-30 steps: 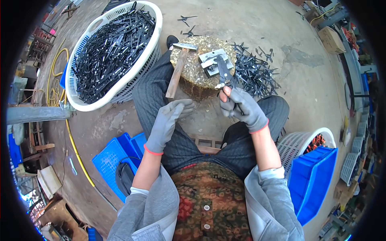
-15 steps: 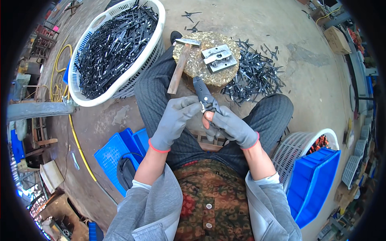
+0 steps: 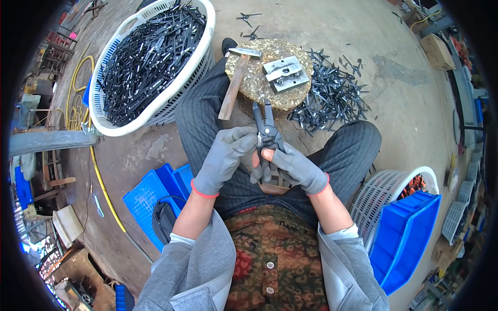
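Note:
Dark wire stripper pliers (image 3: 266,129) point away from me between my hands, their jaws apart and a coil spring showing below the pivot. My right hand (image 3: 296,165), in a grey glove with the thumb tip bare, is closed round their handles. My left hand (image 3: 223,155), gloved too, has its fingers pinched at the left side of the pliers, by a small bright metal bit; what they hold there is too small to make out. Beyond them, a round stone-like block (image 3: 249,88) bears a wooden-handled hammer (image 3: 236,85) and a steel block fixture (image 3: 285,74).
Many dark plier pieces fill a white basket (image 3: 209,31) at the left. A heap of dark pliers (image 3: 332,96) lies right of the block. Blue bins (image 3: 148,199) stand near my left; another blue bin (image 3: 402,243) leans by a white basket (image 3: 365,207) at right.
The jaws of the pliers have opened, and the tool has turned more upright, pointing straight ahead. My right hand has shifted slightly left and down; my left stays at the tool's side.

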Motion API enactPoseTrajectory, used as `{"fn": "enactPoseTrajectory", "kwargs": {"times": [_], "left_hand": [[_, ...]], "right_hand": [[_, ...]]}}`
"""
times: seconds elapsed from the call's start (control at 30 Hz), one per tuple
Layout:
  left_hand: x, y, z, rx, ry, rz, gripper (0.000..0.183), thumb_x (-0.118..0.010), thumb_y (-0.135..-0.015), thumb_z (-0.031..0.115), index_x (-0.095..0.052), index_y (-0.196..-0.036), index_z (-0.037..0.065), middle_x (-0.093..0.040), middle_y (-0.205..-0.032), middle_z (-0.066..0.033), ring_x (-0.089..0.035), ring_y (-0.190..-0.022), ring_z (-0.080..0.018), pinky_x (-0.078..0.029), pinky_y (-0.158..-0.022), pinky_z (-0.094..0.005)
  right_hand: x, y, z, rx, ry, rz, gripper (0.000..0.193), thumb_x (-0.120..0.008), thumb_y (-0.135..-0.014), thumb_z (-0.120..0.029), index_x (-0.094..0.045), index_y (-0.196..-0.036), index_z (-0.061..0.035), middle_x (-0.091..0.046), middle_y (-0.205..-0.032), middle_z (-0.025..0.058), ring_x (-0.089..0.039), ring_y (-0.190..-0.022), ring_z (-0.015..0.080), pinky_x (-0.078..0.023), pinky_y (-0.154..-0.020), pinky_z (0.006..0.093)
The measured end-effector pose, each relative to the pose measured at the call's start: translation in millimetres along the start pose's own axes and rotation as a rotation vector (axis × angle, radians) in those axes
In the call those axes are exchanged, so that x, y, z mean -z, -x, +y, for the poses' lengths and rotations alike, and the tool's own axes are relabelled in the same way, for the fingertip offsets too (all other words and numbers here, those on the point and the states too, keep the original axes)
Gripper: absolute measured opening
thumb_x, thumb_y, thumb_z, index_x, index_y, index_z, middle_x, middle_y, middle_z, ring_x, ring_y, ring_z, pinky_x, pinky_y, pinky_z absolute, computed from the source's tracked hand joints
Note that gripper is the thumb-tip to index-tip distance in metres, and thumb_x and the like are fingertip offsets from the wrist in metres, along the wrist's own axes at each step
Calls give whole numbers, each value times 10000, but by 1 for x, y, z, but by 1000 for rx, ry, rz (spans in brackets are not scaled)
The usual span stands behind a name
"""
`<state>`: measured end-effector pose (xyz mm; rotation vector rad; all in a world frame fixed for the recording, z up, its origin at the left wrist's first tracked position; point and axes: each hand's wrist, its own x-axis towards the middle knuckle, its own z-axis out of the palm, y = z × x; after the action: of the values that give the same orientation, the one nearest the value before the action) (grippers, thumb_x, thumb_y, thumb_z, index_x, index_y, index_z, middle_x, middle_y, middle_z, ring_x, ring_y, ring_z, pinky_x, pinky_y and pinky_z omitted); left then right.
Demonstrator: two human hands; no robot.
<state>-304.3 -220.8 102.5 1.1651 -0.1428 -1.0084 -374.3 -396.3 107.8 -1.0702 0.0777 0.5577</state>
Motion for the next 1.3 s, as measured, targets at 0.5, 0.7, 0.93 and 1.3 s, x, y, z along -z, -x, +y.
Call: {"fn": "enactPoseTrajectory", "kwargs": {"times": [0.5, 0.7, 0.93, 1.3], "left_hand": [[59, -104, 25, -345, -1718, 626, 556, -582, -826, 228, -402, -1321, 49, -572, -1122, -190, -603, -941, -353, -483, -805, -415], [77, -157, 25, 4, -1779, 560, 635, -590, -741, 145, -328, -1309, 34, -572, -1033, -262, -592, -919, -419, -486, -779, -446], [70, -115, 42, -170, -893, 515, 431, -557, -792, 88, -470, -1200, -21, -556, -787, -31, -514, -574, -91, -458, -516, -238], [-36, -61, 0, 83, -557, 370, 257, -469, -949, 225, -551, -1084, 23, -525, -669, 1, -454, -485, -49, -379, -449, -191]], "right_hand": [[83, -51, 82, 166, -445, 423, 311, -454, -952, -410, -475, -857, -114, -445, -682, -24, -481, -635, 125, -344, -555, 223], [104, -62, 94, 141, -371, 402, 322, -484, -931, -437, -492, -864, -122, -489, -696, -15, -545, -641, 123, -365, -530, 232], [110, -62, 94, 167, -429, 374, 321, -492, -928, -435, -519, -877, -119, -533, -719, -10, -572, -652, 125, -398, -560, 236], [112, -65, 98, 191, -463, 364, 325, -493, -931, -419, -529, -850, -107, -532, -693, -4, -580, -623, 134, -408, -525, 241]]}}
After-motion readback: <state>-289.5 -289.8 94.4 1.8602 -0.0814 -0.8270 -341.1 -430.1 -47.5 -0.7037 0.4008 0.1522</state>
